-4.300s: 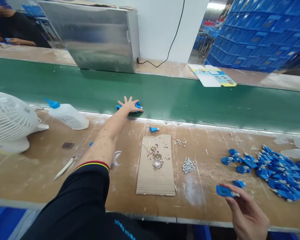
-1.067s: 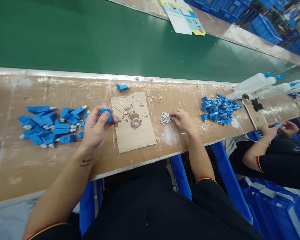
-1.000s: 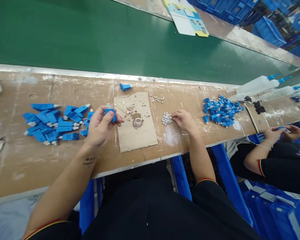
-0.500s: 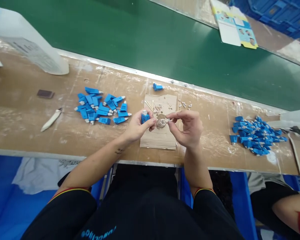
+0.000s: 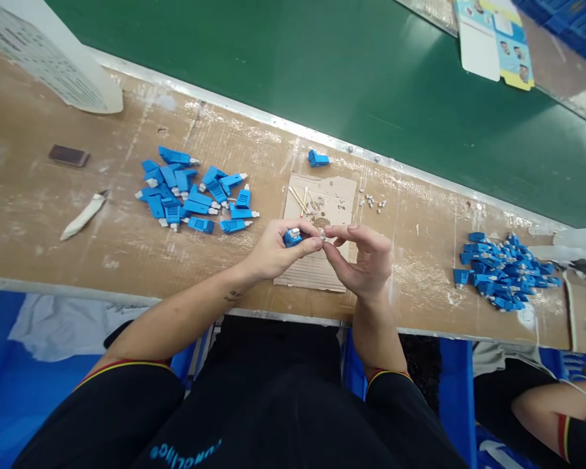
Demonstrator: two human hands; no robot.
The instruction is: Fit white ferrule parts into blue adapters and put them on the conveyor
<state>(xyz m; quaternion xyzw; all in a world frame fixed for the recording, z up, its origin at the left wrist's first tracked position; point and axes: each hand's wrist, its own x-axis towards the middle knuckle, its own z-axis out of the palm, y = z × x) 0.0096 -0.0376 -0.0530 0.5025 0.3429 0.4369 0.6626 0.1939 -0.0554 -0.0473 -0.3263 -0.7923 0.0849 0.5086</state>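
My left hand (image 5: 286, 246) is closed around a small blue plastic part (image 5: 292, 238) with a pale tip. Its thumb and forefinger meet the fingertips of my right hand (image 5: 359, 254) at a tiny whitish piece (image 5: 323, 236). My right thumb and forefinger pinch that piece; its exact shape is too small to make out. Below both hands lies a cardboard sheet (image 5: 310, 273). On the sheet are a brown glue-like smear (image 5: 321, 222) and several thin sticks (image 5: 300, 198), which look like matchsticks.
Blue parts with pale tips form a left pile (image 5: 190, 195) and a right pile (image 5: 508, 270). A single blue part (image 5: 318, 158) lies behind the cardboard. Tiny whitish bits (image 5: 371, 200) lie right of it. A knife-like tool (image 5: 84, 215) and white jug (image 5: 53, 58) are at left.
My hands have come together: the right fingertips now touch the left ones over the tiny piece. A pale ring seen between the hands before is now covered by fingers. The view has shifted slightly.
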